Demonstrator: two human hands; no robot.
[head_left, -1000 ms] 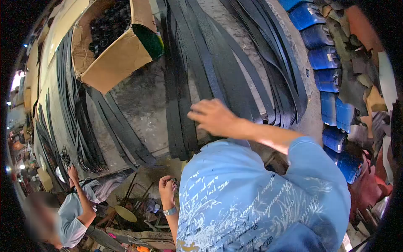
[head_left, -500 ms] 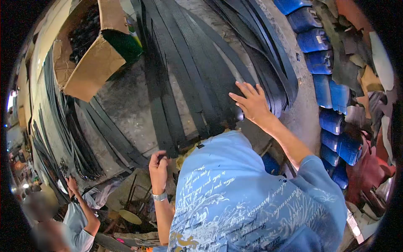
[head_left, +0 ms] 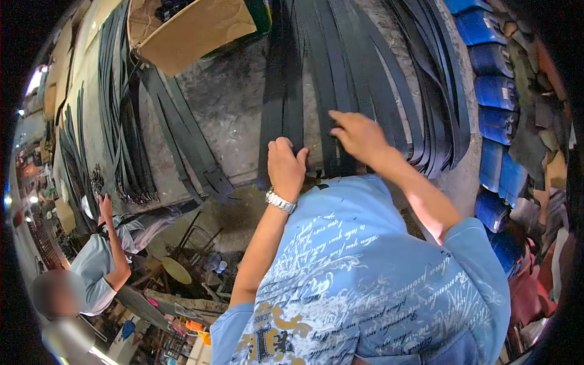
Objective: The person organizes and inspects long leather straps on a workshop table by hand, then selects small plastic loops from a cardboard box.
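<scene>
Long black leather straps (head_left: 340, 55) lie side by side on a grey worktable (head_left: 225, 109), their near ends at the table's front edge. My left hand (head_left: 286, 164), with a metal watch (head_left: 280, 201) on the wrist, curls over the ends of the left group of straps (head_left: 281, 91). My right hand (head_left: 359, 134) rests a little to the right, its fingers bent down onto a strap in the middle group. My blue printed shirt (head_left: 365, 274) fills the lower part of the view.
A cardboard box (head_left: 194, 27) stands at the table's far left. More black straps (head_left: 121, 128) lie along the left side. Blue plastic canisters (head_left: 496, 91) line the right edge. Another person (head_left: 97, 261) stands at the lower left, one hand raised to the table.
My left hand has come up from below the table edge onto the strap ends. My right hand has shifted left and its spread fingers have curled down.
</scene>
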